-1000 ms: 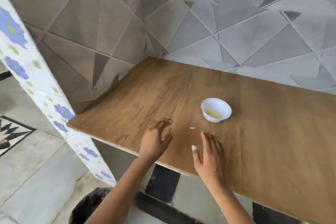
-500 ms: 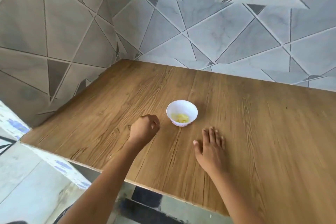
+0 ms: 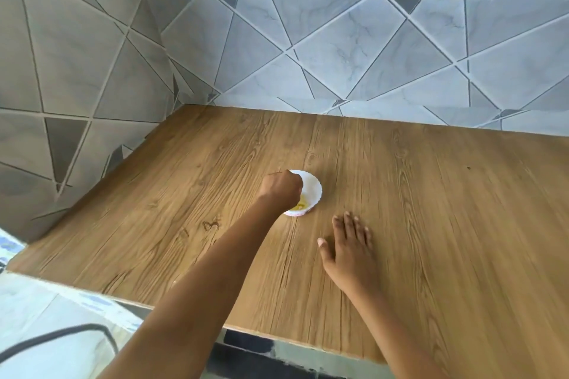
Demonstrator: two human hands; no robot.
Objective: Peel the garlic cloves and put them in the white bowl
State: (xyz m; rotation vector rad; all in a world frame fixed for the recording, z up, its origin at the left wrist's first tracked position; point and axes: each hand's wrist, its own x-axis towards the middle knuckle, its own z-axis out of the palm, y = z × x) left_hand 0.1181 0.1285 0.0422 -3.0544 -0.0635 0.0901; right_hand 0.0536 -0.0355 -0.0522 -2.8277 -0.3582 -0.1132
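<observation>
White small scallop-rimmed bowl [image 3: 311,191] sits on the wood-grain table [image 3: 431,209], with yellowish peeled garlic [image 3: 301,204] in its bottom. Half a second ago the left hand [image 3: 281,192] was just left of the bowl; now it hovers over the bowl's left rim. Its grip is curled into a fist, and I cannot tell whether it pinches a clove. The right hand [image 3: 349,243] stays flat with fingers spread, nearer the person than the bowl. A drop into the bowl looks imminent.
</observation>
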